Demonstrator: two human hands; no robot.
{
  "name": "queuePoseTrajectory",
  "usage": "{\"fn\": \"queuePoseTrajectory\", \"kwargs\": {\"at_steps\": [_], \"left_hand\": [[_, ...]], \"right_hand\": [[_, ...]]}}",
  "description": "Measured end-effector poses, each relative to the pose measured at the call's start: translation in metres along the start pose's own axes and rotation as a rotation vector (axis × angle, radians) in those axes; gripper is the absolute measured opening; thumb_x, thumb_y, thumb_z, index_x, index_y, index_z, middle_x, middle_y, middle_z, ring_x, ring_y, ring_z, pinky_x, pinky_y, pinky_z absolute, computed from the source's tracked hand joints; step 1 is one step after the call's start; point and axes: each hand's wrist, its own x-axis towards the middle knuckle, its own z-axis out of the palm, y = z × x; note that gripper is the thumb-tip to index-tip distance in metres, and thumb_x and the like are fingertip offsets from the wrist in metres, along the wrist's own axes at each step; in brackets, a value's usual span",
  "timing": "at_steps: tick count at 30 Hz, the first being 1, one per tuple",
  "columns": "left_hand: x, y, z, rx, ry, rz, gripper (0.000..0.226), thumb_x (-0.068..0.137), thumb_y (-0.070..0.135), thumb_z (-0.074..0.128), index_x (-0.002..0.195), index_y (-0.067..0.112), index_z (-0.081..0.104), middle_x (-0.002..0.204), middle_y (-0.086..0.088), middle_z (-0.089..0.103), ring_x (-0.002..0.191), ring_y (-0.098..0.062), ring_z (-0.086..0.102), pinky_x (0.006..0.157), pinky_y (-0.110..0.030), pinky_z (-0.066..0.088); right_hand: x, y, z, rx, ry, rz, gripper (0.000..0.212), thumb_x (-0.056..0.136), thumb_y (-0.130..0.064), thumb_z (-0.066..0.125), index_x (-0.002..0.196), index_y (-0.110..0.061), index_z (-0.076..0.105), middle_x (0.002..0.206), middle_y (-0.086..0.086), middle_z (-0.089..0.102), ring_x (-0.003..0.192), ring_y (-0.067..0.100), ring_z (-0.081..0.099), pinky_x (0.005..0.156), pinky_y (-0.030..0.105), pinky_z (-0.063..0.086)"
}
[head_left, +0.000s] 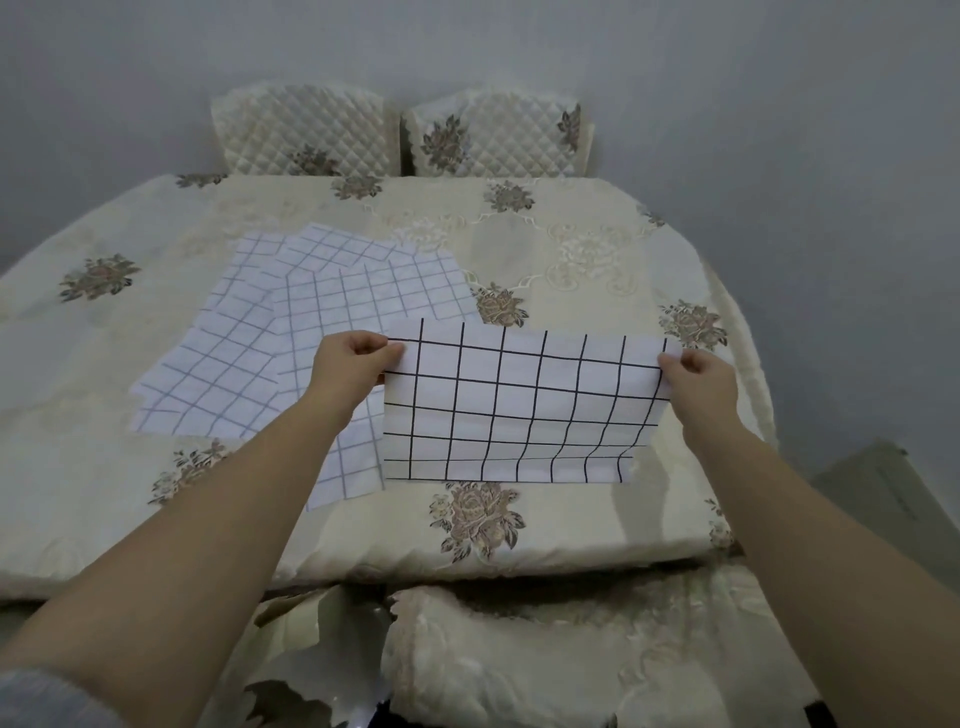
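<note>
Over the bed's (597, 519) near right part | we hold a grid sheet (519, 410) raised | left hand (353, 364) pinches its upper left corner, right hand (701, 376) its upper right | more grid sheets (291, 332) lie mid-bed

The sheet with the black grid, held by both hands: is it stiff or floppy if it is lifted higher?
Likely floppy: the grid sheet, pinched at its upper corners by the left hand and right hand, shows wavy, bent lines near its lower edge. Probably light too, since two pinches seem enough to hold it up.
</note>
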Motion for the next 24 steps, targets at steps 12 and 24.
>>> {"fn": "queuePoseTrajectory", "kwargs": {"at_steps": [12,24], "left_hand": [[0.041,-0.033,0.035,0.065,0.136,-0.151,0.012,0.083,0.009,0.071,0.073,0.013,0.065,0.08,-0.006,0.066,0.083,-0.027,0.065,0.081,-0.037,0.057],[0.069,-0.061,0.056,0.154,0.14,-0.22,0.018,0.088,0.017,0.066,0.102,0.008,0.071,0.093,-0.005,0.068,0.076,-0.014,0.059,0.08,-0.03,0.051]], "right_hand": [[0.067,0.026,0.041,-0.1,-0.13,0.073,0.02,0.088,-0.017,0.06,0.079,0.0,0.062,0.072,0.01,0.049,0.069,0.017,0.043,0.062,0.028,0.034],[0.091,0.06,0.069,-0.115,-0.201,0.158,0.027,0.091,-0.022,0.06,0.111,-0.006,0.066,0.102,0.003,0.062,0.097,0.018,0.055,0.091,0.029,0.043]]}}
